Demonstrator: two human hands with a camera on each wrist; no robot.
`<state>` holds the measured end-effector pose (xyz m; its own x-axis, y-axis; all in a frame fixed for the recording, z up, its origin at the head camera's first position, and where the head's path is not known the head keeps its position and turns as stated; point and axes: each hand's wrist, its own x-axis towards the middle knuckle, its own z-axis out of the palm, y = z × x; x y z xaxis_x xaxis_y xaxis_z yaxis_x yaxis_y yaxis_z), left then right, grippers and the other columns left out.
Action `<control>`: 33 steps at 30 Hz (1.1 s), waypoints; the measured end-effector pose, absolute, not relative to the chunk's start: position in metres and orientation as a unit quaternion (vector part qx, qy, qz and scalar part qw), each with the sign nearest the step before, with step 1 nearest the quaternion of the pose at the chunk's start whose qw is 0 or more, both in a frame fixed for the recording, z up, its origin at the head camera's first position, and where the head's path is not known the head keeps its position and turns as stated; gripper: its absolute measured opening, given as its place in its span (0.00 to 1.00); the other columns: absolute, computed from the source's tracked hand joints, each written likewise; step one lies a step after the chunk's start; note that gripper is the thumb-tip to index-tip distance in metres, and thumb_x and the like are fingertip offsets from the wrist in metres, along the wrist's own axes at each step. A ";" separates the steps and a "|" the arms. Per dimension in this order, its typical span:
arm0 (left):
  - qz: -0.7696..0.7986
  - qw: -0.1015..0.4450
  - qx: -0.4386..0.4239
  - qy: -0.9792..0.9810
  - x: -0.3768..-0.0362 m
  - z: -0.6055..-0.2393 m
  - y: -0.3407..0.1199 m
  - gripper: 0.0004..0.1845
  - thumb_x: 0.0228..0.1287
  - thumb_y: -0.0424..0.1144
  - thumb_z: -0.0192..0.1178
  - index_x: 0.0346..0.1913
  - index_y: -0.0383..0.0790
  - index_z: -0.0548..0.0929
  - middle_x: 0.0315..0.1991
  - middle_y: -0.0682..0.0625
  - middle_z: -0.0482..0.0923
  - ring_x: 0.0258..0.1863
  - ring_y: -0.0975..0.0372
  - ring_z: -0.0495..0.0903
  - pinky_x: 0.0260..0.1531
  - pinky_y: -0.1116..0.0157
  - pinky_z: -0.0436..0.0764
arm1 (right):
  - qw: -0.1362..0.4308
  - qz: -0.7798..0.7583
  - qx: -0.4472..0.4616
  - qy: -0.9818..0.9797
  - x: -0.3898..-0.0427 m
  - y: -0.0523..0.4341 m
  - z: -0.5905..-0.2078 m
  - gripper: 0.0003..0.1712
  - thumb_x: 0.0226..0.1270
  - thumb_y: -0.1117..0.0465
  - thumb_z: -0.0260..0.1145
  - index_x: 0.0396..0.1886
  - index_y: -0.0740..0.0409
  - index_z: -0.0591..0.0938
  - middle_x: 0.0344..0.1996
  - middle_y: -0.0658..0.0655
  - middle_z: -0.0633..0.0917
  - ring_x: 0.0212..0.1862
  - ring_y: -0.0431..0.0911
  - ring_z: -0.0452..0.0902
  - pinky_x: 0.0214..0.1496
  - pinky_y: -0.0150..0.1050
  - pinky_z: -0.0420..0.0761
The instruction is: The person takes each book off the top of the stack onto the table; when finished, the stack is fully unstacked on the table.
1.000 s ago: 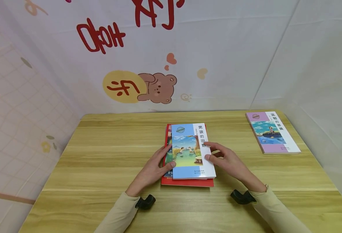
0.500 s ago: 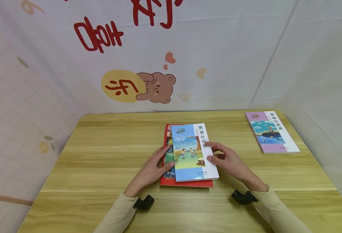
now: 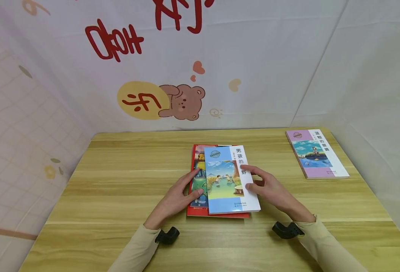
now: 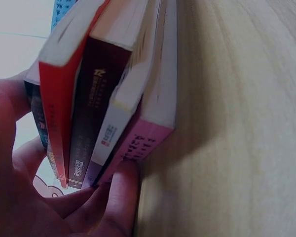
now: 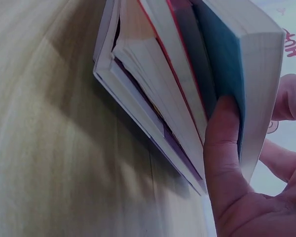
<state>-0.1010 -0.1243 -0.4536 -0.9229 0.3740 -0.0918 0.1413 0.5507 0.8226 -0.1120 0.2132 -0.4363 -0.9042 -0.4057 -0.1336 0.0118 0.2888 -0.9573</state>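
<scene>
Right hand (image 3: 270,190) — grip narrow, pinching the top book (image 3: 223,183); left hand (image 3: 175,197) — fingers curled round the book stack (image 4: 96,98) spines.

On the table (image 3: 118,189), the 男孩 paperback (image 3: 224,181) tops the book stack (image 3: 198,211), set off toward 3 o'clock. Around the stack, the left hand (image 3: 174,198) is at 8 o'clock, the right hand (image 3: 275,190) at 3. The 蓝鲸 paperback (image 3: 317,153) lies well apart at 2 o'clock. Behind, the backdrop's (image 3: 271,56) bear print (image 3: 185,105) is at 11.
</scene>
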 end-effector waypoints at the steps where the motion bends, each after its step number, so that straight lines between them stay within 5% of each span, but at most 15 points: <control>1: 0.451 0.129 0.147 0.871 -0.101 -0.453 -0.124 0.39 0.74 0.55 0.61 0.83 0.60 0.58 0.81 0.43 0.56 0.78 0.43 0.57 0.71 0.35 0.61 | 0.181 -0.585 -0.122 0.781 -0.112 0.214 -0.436 0.34 0.77 0.63 0.64 0.79 0.54 0.66 0.75 0.69 0.62 0.55 0.60 0.80 0.47 0.41 0.86; 10: 0.453 0.130 0.139 0.871 -0.104 -0.453 -0.121 0.39 0.74 0.56 0.62 0.83 0.59 0.59 0.80 0.42 0.57 0.78 0.43 0.58 0.71 0.36 0.61 | 0.191 -0.626 -0.117 0.747 -0.109 0.226 -0.435 0.35 0.79 0.62 0.62 0.81 0.53 0.64 0.75 0.68 0.63 0.50 0.54 0.85 0.47 0.44 0.88; 33: 0.458 0.131 0.125 0.870 -0.106 -0.452 -0.119 0.39 0.73 0.57 0.62 0.82 0.60 0.60 0.81 0.43 0.56 0.78 0.43 0.57 0.72 0.36 0.60 | 0.122 -0.710 -0.064 0.691 -0.112 0.272 -0.412 0.34 0.82 0.63 0.58 0.83 0.51 0.62 0.79 0.59 0.54 0.57 0.40 0.80 0.51 0.34 0.85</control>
<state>-0.1059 -0.1194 -0.4524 -0.9347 0.3373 -0.1125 0.0980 0.5485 0.8304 -0.1117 0.2724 -0.4116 -0.9621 -0.2616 -0.0766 0.0839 -0.0168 -0.9963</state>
